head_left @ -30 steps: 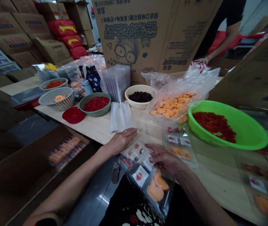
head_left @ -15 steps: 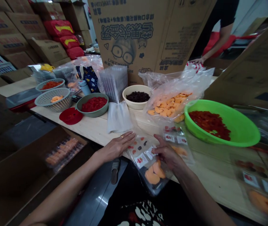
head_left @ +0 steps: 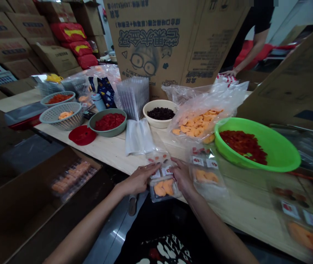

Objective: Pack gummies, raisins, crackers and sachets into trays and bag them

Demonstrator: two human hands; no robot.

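A clear plastic tray point(head_left: 164, 187) with orange pieces in its lower compartment, small labels in the middle and small red and dark pieces above lies at the table's front edge. My left hand point(head_left: 139, 179) holds its left side, index finger stretched over the labels. My right hand point(head_left: 183, 179) grips its right side, fingers at the label row. A similar filled pack point(head_left: 206, 176) lies just right of my right hand. Behind the tray is a stack of clear sleeves point(head_left: 138, 137). Parts of my fingers under the tray are hidden.
A green basin point(head_left: 280, 150) of red pieces stands right. Farther back are a cream bowl point(head_left: 158, 124) of dark pieces and a bag of orange pieces point(head_left: 197, 124). A grey-green bowl point(head_left: 112, 132) stands left. An open carton point(head_left: 15, 205) sits lower left. A person's arm point(head_left: 251, 55) reaches behind.
The tray has turned straighter and moved back onto the table edge, away from my body. My left hand has come down onto its side; my right hand has shifted left with it.
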